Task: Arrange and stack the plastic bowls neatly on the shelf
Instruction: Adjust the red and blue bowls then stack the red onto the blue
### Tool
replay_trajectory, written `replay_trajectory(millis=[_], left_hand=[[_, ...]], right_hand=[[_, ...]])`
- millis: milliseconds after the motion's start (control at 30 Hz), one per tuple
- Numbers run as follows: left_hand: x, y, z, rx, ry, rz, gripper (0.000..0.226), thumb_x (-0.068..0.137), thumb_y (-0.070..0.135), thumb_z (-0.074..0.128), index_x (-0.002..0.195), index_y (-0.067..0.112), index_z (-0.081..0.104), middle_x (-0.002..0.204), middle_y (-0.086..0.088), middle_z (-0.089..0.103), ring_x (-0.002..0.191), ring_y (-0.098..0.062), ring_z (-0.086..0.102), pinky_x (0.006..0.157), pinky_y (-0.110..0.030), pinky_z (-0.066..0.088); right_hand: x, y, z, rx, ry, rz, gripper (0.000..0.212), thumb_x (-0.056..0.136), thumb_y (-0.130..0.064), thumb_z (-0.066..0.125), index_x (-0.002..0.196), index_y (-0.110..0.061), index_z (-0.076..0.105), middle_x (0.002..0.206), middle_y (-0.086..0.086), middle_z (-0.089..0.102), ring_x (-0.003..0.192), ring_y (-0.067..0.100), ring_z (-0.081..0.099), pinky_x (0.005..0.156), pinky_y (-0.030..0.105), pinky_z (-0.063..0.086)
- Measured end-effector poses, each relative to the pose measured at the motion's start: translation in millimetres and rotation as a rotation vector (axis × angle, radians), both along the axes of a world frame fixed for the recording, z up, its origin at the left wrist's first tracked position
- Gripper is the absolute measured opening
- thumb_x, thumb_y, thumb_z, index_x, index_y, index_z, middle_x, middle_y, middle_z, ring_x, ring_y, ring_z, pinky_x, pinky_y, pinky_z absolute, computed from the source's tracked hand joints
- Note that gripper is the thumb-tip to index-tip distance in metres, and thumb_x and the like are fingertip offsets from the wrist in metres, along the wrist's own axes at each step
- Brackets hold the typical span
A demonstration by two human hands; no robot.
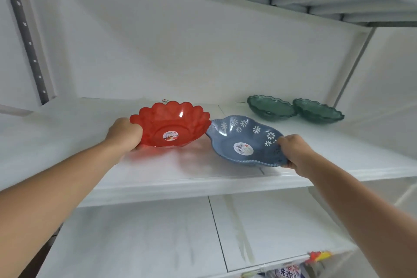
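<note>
The left hand (125,134) is clamped on the near-left rim of the red bowl (170,124), fingers curled over the scalloped edge. The right hand (293,150) is clamped on the near-right rim of the blue bowl (247,141), with the fingers wrapped under the beaded edge. Both bowls are tilted toward the camera, their far sides raised; whether their near edges touch the shelf (180,169) cannot be determined. The red bowl is translucent with a petal-shaped rim and carries a round label (170,136) at its centre. The blue bowl is opaque, with white flower cut-outs along its far wall and a label (242,148) on its floor. The two bowls sit side by side near the front of the white shelf, the red rim touching or just beside the left tip of the blue bowl. Further back and to the right, two green bowls (295,108) with wavy rims stand upright next to each other, near the rear wall and well apart from both hands. A lower shelf (158,232) is visible beneath the arms.
</note>
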State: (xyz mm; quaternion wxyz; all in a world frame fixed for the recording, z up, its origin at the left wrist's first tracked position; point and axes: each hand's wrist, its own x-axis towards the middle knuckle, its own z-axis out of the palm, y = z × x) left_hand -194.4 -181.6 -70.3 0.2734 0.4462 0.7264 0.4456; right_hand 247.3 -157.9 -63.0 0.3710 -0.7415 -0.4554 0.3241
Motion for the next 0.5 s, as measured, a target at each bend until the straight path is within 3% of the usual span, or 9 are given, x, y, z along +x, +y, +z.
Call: replay_trajectory(millis=[233, 400, 500], left_hand=[[123, 21, 19, 0.027, 0.029, -0.043, 0.029, 0.077, 0.011, 0.047, 0.086, -0.003, 0.07, 0.058, -0.019, 0.072, 0.044, -0.028, 0.062, 0.053, -0.029, 0.049], [209, 31, 23, 0.019, 0.03, -0.01, 0.031, 0.081, 0.011, 0.05, 0.096, -0.006, 0.071, 0.063, -0.021, 0.074, 0.047, -0.028, 0.066, 0.055, -0.032, 0.057], [257, 34, 24, 0.009, 0.056, 0.0, 0.03, 0.086, 0.007, 0.047, 0.098, -0.007, 0.07, 0.067, -0.021, 0.072, 0.044, -0.027, 0.063, 0.046, -0.027, 0.051]], right_hand=[[130, -7, 3, 0.032, 0.067, -0.106, 0.03, 0.102, -0.013, 0.044, 0.118, 0.003, 0.065, 0.091, 0.025, 0.071, 0.058, 0.032, 0.068, 0.054, 0.033, 0.057], [218, 8, 0, 0.022, 0.064, -0.077, 0.032, 0.103, -0.015, 0.043, 0.121, 0.002, 0.063, 0.096, 0.025, 0.071, 0.059, 0.033, 0.068, 0.059, 0.036, 0.061], [259, 18, 2, 0.032, 0.042, -0.049, 0.033, 0.103, -0.015, 0.042, 0.122, 0.002, 0.062, 0.107, 0.024, 0.069, 0.062, 0.032, 0.069, 0.067, 0.042, 0.065]])
